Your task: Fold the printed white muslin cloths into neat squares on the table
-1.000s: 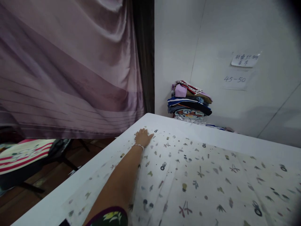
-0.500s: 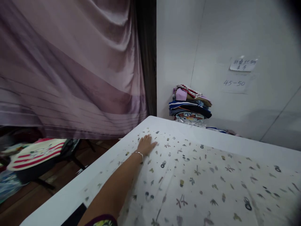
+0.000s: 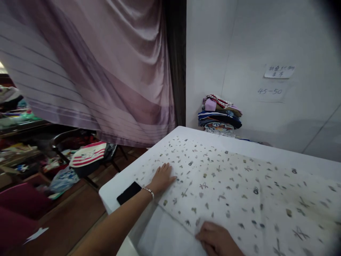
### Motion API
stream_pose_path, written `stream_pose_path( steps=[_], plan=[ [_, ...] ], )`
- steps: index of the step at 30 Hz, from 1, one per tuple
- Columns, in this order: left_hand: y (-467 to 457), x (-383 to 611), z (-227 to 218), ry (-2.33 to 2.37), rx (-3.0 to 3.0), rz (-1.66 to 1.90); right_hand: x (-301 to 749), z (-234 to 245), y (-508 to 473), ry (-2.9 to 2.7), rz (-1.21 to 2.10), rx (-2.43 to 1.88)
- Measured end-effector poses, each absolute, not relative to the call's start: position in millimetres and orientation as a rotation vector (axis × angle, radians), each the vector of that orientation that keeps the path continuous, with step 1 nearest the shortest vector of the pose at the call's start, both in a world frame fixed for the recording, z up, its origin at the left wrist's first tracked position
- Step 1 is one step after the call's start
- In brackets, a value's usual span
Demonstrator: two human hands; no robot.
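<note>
A thin, pale cloth (image 3: 234, 177) printed with small leaf and branch shapes lies spread over a white table (image 3: 117, 185). My left hand (image 3: 162, 177) rests on its left part, palm down with the fingers stretched out and the thumb apart; a bracelet circles the wrist. At the near edge of the cloth, my right hand (image 3: 217, 238) has its fingers closed on the border, and its fingertips are partly hidden. Beside my left wrist lies a flat black rectangular item (image 3: 129, 193) I cannot identify. The cloth's right end runs out of view.
A pile of folded textiles (image 3: 220, 115) stands beyond the table's far edge, by the white wall (image 3: 255, 42). Pink-purple curtains (image 3: 128, 71) hang at the left. Below them is a chair (image 3: 77, 142) carrying a striped cushion (image 3: 89, 154). Paper notes (image 3: 279, 72) are on the wall.
My left hand has drawn back nearer along the cloth's left side. My right hand has come into view at the near edge. The view has shifted, showing more floor at left.
</note>
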State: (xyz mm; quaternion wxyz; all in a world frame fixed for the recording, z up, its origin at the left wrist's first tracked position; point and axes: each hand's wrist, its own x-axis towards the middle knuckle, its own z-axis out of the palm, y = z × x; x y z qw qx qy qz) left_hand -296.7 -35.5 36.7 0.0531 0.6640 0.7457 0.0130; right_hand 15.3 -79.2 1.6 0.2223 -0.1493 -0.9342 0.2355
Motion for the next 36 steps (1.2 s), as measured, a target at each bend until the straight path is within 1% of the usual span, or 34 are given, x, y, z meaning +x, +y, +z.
stream_pose_path(
  steps=[4, 7, 10, 12, 15, 17, 20, 23, 25, 30, 36],
  plan=[
    [-77.5, -247.1, 33.2, 2.013, 2.23, 0.095, 10.2, 12.6, -84.1, -2.566, 0.741, -0.487],
    [-95.4, -221.8, 20.9, 1.871, 2.37, 0.129, 15.6, 18.0, -90.8, -2.555, 0.646, -0.512],
    [-97.5, -219.6, 5.7, 1.898, 2.454, 0.178, 37.6, 19.9, -96.6, -2.558, 0.524, -0.481],
    [-91.7, -224.2, -3.3, 1.903, 2.508, 0.248, 65.6, 20.1, -99.3, -2.555, 0.46, -0.493],
    [-84.1, -220.7, -10.1, 1.887, 2.586, 0.384, 127.0, 19.0, -105.0, -2.481, 0.34, -0.628],
    [-86.8, -204.2, -8.0, 1.751, 2.678, 0.494, 175.0, 16.7, -112.5, -2.423, 0.247, -0.768],
    [-101.2, -161.6, 2.3, 1.413, 2.805, 0.599, 242.2, 10.2, -128.5, -2.339, 0.112, -1.036],
    [-112.8, -117.5, 11.8, 1.174, 2.839, 0.569, 288.9, 1.7, -143.9, -2.248, 0.039, -1.291],
    [-114.6, -96.4, 15.3, 1.124, 2.815, 0.558, 305.2, -3.3, -150.6, -2.221, 0.009, -1.368],
    [-109.9, -68.0, 22.6, 1.088, 2.779, 0.476, 304.3, -7.2, -151.3, -2.271, -0.005, -1.335],
    [-109.0, -44.1, 23.7, 1.149, 2.772, 0.353, 275.9, 4.8, -138.3, -2.387, 0.045, -1.213]
  ],
)
